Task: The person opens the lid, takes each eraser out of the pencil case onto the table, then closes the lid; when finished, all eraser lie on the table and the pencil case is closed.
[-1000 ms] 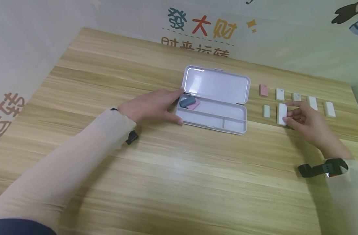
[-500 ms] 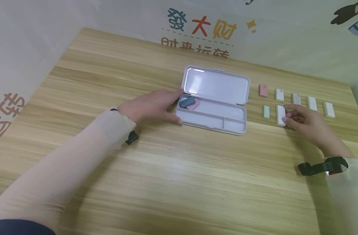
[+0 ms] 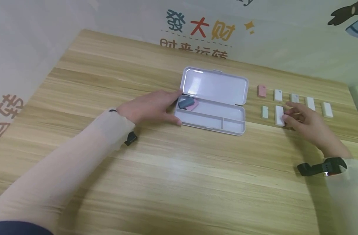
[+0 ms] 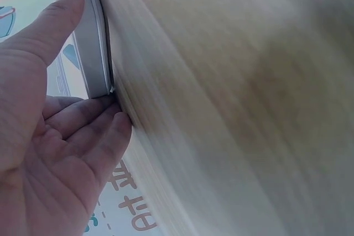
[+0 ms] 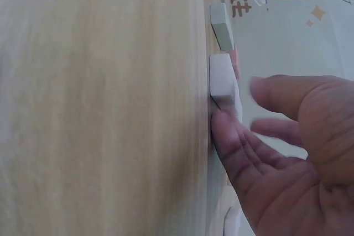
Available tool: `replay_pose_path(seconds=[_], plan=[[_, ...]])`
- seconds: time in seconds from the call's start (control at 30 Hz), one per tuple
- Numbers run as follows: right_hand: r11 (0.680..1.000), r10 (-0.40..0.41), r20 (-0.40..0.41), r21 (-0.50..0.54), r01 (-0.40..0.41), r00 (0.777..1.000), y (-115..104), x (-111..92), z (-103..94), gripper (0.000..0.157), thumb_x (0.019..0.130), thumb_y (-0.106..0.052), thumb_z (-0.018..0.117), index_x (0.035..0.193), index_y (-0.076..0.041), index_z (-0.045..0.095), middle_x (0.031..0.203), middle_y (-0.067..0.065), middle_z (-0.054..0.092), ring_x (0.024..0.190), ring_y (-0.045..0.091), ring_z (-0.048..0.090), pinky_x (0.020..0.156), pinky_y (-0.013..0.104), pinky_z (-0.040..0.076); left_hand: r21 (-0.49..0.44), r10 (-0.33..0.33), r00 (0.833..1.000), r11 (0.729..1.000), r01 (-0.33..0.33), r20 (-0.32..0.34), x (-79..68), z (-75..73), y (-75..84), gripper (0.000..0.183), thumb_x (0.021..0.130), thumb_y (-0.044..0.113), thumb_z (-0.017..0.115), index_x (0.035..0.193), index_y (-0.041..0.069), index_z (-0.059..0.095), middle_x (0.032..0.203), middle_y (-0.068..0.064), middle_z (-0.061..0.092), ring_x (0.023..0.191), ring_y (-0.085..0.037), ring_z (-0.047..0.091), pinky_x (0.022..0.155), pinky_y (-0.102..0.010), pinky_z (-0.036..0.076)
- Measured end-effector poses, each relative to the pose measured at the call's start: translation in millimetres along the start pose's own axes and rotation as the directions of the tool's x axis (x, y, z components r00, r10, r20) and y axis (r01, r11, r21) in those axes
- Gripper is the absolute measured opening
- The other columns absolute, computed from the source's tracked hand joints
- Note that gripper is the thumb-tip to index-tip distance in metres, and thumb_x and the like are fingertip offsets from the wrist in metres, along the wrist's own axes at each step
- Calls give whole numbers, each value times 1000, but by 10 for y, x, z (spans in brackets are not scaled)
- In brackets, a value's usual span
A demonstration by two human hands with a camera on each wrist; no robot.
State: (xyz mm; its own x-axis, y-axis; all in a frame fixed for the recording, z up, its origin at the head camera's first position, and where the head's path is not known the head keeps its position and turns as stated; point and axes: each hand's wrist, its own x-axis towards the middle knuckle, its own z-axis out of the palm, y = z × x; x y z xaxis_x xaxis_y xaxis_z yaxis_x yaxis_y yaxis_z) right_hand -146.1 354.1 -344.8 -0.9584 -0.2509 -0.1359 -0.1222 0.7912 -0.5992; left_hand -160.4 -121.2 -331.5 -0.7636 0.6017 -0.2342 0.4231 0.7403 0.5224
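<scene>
An open pale lilac pencil case (image 3: pixel 234 128) lies on the table, its lid tipped back. My left hand (image 3: pixel 151 106) holds its left end, thumb at the front corner and fingers round the back. Inside the rear compartment a dark blue eraser (image 3: pixel 186 103) rests against a pink piece (image 3: pixel 193 105). On the right, my right hand (image 3: pixel 306 122) is beside a white eraser (image 3: pixel 279 116) lying on the table. In the right wrist view one finger touches the white eraser (image 5: pixel 222 81) while the thumb stands apart from it. A small pale green eraser (image 3: pixel 264 112) lies to its left.
Behind the right hand runs a row: a pink eraser (image 3: pixel 261 91), a white one with a mark (image 3: pixel 277 95), a greyish one (image 3: pixel 294 98) and plain white blocks (image 3: pixel 327 110). A printed wall covering (image 3: pixel 123 19) borders the wooden table (image 3: pixel 167 182) at the back.
The white eraser has come to lie flat, slightly nearer the green one. My right index finger and thumb have loosened from it. The left hand stays on the case.
</scene>
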Motion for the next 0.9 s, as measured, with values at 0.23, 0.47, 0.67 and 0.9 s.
replay_pose_path(seconds=[0.23,0.47,0.67,0.9], plan=[[994,-104,-158,-50,98,982,-147,37,26,52,107,-15,57,151,9,45,131,35,54,95,-15,47,75,-5,36,-4,8,1000,1000,-8,-8,-5,-7,0,96,88,46,84,163,15,32,148,-3,59,133,-18,57,122,-41,43],[968,-250,-194,-81,239,948,-630,163,280,38,105,-11,62,140,5,59,128,27,62,105,2,59,84,-2,38,-21,13,1000,1000,-13,-2,-6,8,4,99,88,45,83,164,14,29,149,-3,58,134,-17,56,124,-41,41],[920,-389,-56,-71,385,919,-1106,347,545,30,103,-6,64,129,8,65,116,24,72,103,34,70,88,18,54,-21,14,1000,1000,-14,-9,21,36,-12,97,88,45,84,163,16,30,148,-2,58,133,-17,56,124,-41,41],[918,-388,84,-50,393,918,-1464,514,785,32,104,-13,63,131,4,66,117,19,73,104,29,68,94,46,59,-12,-4,1000,1000,4,-4,19,35,-19,100,88,48,83,165,16,28,147,-1,58,132,-17,55,124,-42,42]])
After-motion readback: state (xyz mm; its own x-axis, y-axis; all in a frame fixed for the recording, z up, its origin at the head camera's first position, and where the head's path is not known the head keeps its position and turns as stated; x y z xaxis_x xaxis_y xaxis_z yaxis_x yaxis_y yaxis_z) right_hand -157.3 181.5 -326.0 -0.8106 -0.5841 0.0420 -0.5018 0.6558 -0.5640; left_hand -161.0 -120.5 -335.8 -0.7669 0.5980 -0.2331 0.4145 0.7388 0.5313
